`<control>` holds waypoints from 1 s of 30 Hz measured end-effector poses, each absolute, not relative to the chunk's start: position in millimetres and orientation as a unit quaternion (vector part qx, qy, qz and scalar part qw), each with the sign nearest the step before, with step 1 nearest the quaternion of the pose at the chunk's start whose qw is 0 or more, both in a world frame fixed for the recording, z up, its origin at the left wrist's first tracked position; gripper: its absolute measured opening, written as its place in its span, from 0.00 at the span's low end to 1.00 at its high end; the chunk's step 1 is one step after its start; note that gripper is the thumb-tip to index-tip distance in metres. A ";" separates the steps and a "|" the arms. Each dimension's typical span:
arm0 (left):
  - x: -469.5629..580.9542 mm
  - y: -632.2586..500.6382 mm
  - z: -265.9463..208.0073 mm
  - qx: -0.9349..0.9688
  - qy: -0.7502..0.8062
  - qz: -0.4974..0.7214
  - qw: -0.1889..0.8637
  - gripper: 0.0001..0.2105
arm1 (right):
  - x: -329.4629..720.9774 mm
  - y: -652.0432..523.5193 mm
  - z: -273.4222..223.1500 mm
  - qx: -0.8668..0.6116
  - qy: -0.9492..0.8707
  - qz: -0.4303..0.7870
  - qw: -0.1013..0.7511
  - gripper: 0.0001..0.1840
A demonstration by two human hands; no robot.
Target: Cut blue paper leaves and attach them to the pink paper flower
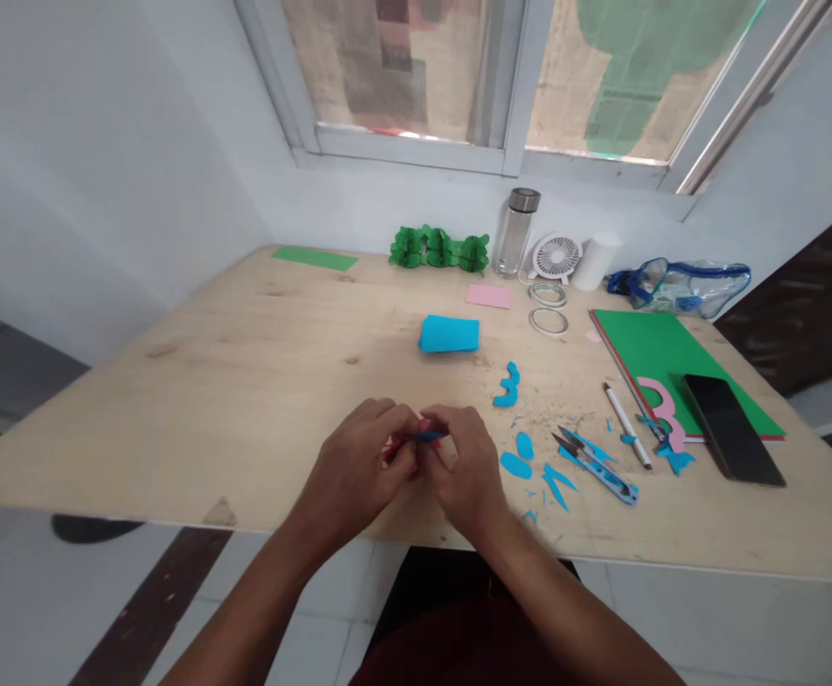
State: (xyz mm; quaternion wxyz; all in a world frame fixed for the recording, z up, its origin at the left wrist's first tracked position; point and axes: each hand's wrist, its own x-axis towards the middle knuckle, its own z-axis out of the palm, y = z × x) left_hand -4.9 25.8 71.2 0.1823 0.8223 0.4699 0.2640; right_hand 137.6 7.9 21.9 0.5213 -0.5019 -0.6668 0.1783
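Close together over the front of the wooden table (pixel 258 381), my left hand (pixel 362 462) and my right hand (pixel 469 472) both pinch a small red and blue paper piece (pixel 428 436). Fingers cover most of it, so its full shape is hidden. A folded blue paper (pixel 450 333) lies just beyond the hands. To the right of my right hand are a wavy blue cutout (pixel 508 385), small blue ovals (pixel 517 465) and blue paper scraps (pixel 558 486). Thread snips (pixel 598 467) with a blue handle lie beside the scraps.
Further right are a white pen (pixel 628 426), a pink cutout (pixel 664 410), a black phone (pixel 734 429) and green sheets (pixel 662 348). Along the wall stand green paper shapes (pixel 438 250), a glass bottle (pixel 514 238), a small fan (pixel 557 257) and tape rolls (pixel 548 321).
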 end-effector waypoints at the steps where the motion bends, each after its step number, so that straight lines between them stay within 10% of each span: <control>1: -5.1 26.3 71.0 0.821 0.470 0.267 0.185 0.05 | 137.8 8.9 20.8 -0.503 -0.668 0.182 0.518 0.15; 15: -8.1 15.0 57.3 0.764 0.516 0.305 0.239 0.19 | 152.2 3.9 19.4 -0.524 -0.656 0.208 0.502 0.23; 30: -14.9 3.4 39.1 0.712 0.557 0.351 0.244 0.07 | 222.4 -39.6 5.8 -0.606 -0.625 0.117 0.477 0.12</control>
